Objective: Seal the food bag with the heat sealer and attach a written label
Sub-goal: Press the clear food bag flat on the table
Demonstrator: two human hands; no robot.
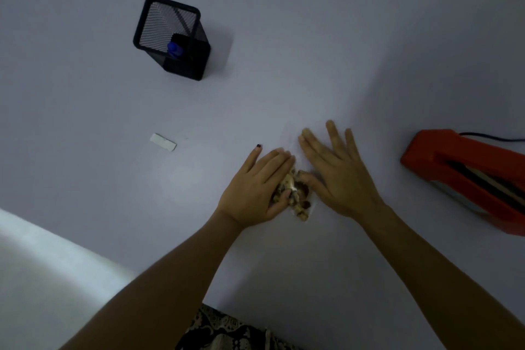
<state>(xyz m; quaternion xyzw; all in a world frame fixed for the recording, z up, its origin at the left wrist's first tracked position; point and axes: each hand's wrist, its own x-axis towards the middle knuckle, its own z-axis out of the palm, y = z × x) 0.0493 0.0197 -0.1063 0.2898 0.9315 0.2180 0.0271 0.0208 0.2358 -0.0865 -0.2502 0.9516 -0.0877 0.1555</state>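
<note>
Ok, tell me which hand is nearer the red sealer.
Right. The right hand lies flat on the bag, with bare table between it and the sealer to its right. The left hand is farther off, on the bag's other side.

Both hands (298, 179) press flat on the food bag (295, 193).

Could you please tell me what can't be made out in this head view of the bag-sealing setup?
- Food bag: mostly covered by the left hand and right hand; its open end cannot be traced.
- Heat sealer: cut off by the right edge.
- Blue pen: only its top shows inside the mesh holder.
- Label: too small to tell any writing.
</note>
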